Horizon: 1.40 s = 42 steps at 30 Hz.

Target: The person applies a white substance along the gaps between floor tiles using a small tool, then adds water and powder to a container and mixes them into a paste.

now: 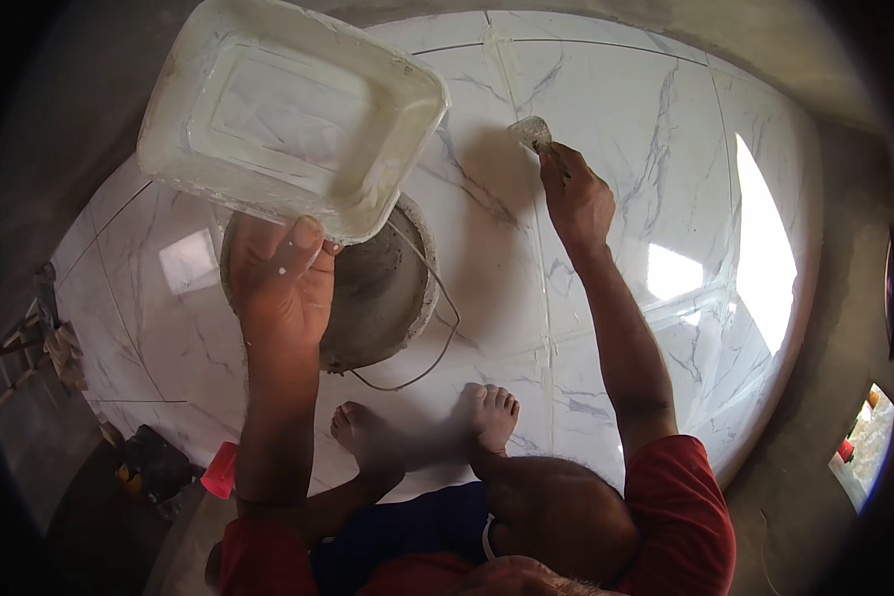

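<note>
Around us, dull grey walls enclose a floor of glossy white tiles (606, 89) with grey veins, bright patches of light lying toward the right. We have a pale rectangular tub (293, 114), its inside smeared white, raised at the far left, partly over a round bucket (430, 263). Our left hand (286, 273) grasps the tub by its near edge, the thumb showing at the rim and marked with white specks. To the right, our right hand (578, 204) is clenched round the handle of a small scraper (531, 131), whose blade points to the far left; we cannot tell whether it touches the tiles. The bucket stands below the left hand, grey residue coating its inside and its thin wire handle (454, 308) hanging down on the right. Our bare feet (494, 412) rest nearer, and a red object (221, 470) sits at the near left, beside the left forearm.
</note>
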Each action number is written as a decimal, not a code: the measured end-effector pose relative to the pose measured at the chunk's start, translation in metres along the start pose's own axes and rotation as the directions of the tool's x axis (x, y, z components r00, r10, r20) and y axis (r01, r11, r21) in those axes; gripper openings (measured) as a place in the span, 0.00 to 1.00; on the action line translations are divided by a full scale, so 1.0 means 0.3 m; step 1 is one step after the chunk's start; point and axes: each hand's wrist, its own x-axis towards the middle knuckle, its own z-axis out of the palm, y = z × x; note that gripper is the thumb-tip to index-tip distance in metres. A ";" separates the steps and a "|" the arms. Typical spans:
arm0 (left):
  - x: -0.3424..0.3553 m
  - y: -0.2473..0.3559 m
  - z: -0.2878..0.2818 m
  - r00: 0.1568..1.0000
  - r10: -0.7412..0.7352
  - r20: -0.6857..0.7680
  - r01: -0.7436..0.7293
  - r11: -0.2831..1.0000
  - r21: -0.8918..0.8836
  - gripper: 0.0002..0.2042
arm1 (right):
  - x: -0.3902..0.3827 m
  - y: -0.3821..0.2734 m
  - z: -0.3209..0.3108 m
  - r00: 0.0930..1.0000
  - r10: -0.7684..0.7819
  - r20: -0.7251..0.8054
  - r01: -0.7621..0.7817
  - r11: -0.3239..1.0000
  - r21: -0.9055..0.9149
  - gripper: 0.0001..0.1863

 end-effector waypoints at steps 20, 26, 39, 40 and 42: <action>0.016 0.032 -0.002 1.000 0.026 0.001 -0.026 0.999 0.034 0.25 | 0.316 -0.098 0.256 0.991 0.046 -0.127 -0.050 0.998 -0.033 0.18; 0.023 0.028 0.007 0.999 0.034 0.013 -0.034 0.999 0.028 0.25 | 0.322 -0.124 0.277 0.990 0.082 -0.111 -0.089 0.994 -0.060 0.18; 0.035 0.021 -0.013 0.996 0.039 0.074 -0.038 0.999 -0.011 0.27 | 0.441 -0.209 0.265 0.992 0.130 -0.002 -0.128 0.976 -0.176 0.19; 0.032 0.021 -0.010 0.999 0.038 0.039 -0.037 0.999 -0.002 0.27 | 0.457 -0.216 0.265 0.991 0.137 0.004 -0.135 0.977 -0.163 0.20; 0.026 0.024 -0.014 0.999 0.041 0.003 -0.041 0.999 0.010 0.27 | 0.466 -0.223 0.264 0.990 0.142 0.010 -0.139 0.979 -0.146 0.20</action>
